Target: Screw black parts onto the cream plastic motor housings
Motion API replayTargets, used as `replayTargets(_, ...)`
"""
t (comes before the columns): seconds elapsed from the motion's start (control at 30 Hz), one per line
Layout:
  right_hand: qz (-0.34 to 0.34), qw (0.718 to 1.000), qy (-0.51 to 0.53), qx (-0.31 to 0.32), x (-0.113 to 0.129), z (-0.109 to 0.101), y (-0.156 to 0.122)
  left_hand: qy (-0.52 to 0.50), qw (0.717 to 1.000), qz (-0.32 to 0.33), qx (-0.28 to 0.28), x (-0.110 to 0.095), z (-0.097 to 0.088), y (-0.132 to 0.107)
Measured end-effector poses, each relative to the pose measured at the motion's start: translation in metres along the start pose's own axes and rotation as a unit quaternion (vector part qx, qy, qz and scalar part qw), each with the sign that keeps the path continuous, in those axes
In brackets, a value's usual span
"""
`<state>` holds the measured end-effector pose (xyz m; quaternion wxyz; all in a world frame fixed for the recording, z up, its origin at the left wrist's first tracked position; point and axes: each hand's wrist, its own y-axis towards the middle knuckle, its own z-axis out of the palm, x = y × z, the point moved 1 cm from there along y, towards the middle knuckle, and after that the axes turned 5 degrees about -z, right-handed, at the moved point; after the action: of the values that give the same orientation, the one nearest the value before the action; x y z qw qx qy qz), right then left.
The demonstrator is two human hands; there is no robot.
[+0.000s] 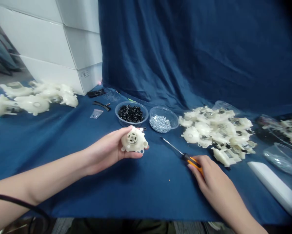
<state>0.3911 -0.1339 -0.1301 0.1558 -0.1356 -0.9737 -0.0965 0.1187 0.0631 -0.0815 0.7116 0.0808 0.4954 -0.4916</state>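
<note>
The left hand [104, 152] is nearest, palm up, its fingers curled under a white plastic housing [134, 140] and its thumb pressed against the housing's upper edge. The housing sits in that hand above the blue cloth [70, 185], its round centre facing up. A black cable [14, 199] lies across the left forearm. The right hand [210, 177] rests on the orange-and-black handle of one screwdriver [191, 162], fingers loosely bent; whether they close around the handle cannot be told. Its metal shaft points left, toward the housing, but does not touch it. Beyond the hands stand two clear bowls: one holds black plastic pieces [130, 113], the other silver screws [160, 123]. To the right lies one large heap of white plastic parts [216, 133], too tangled to count, with one white bar [272, 187] nearer the edge. Two clear containers [281, 159] sit at the right, beside a second heap of parts [288, 130]. On the far left lie about six more white parts [33, 104]. One small clear bag [96, 113] and two black objects [101, 105] lie between them and the bowls. Three stacked white boxes [62, 45] stand behind.
</note>
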Motion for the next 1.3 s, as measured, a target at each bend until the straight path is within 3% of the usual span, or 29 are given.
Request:
replayTargets(0.1, 0.062, 0.975, 0.204, 0.061, 0.027, -0.010, -0.010, 0.029, 0.999, 0.038, -0.008, 0.004, 0.004, 0.000)
replayTargets(0.2, 0.125, 0.902, 0.397, 0.117, 0.052, -0.011, -0.020, 0.057, 0.995, 0.074, 0.016, 0.012, 0.004, 0.001)
replayTargets(0.27, 0.146, 0.863, 0.461, 0.144, 0.063, -0.006, -0.026, 0.070, 0.992, 0.099, 0.032, 0.016, 0.003, 0.001)
replayTargets(0.33, 0.147, 0.847, 0.486, 0.157, 0.069, -0.002, -0.029, 0.089, 0.989, 0.117, 0.034, 0.019, 0.002, 0.001)
replayTargets(0.6, 0.165, 0.846, 0.483, 0.156, 0.079, -0.006, -0.033, 0.116, 0.978, 0.166, 0.046, 0.021, 0.004, -0.004)
replayTargets(1.3, 0.162, 0.845, 0.489, 0.141, 0.092, -0.005, -0.032, 0.039, 0.988, 0.144, 0.048, 0.023, 0.011, -0.010)
